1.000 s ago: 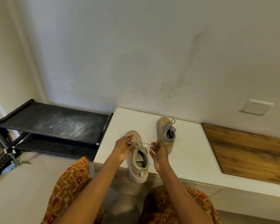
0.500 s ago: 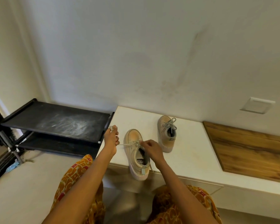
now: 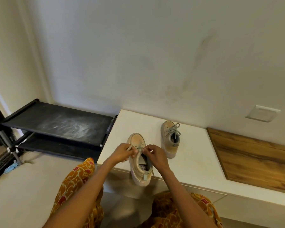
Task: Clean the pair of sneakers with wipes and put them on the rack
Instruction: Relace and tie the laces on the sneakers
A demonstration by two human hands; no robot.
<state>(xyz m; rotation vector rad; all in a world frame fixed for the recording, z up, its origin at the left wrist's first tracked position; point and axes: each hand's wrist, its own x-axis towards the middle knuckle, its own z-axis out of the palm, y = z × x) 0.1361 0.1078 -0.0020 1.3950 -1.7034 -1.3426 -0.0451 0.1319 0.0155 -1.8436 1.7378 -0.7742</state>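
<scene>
At the near edge of a low white bench (image 3: 194, 162), a beige sneaker (image 3: 137, 140) lies with its toe pointing toward the wall and its heel hanging just past the bench's front lip, a small grey pull tab showing at the back of the heel. Both hands work at its lacing, close together over the tongue. The left hand (image 3: 122, 153) has its fingers curled, pinching a pale lace (image 3: 139, 148) whose end loops out between thumb and fingers; the right hand (image 3: 155, 155) is likewise curled, its fingertips nipping the same lace just beside the left hand's grip. How the lace runs under the fingers cannot be made out. The second sneaker (image 3: 169, 140) of the pair stands upright farther back and to the right on the bench, apart from the first, its grey laces already tied in a bow and its dark lining visible through the opening. To the left of the bench, touching or nearly touching its end, stands a black two-tier shoe rack (image 3: 39, 117); its upper shelf carries a whitish dusty smear, and the lower shelf sits in shadow beneath. A wooden panel (image 3: 253, 162) is set into the bench top on the right. A pale wall plate (image 3: 262, 113) sits on the wall above it. The person's knees, in orange patterned fabric (image 3: 79, 178), frame the bottom of the view.
</scene>
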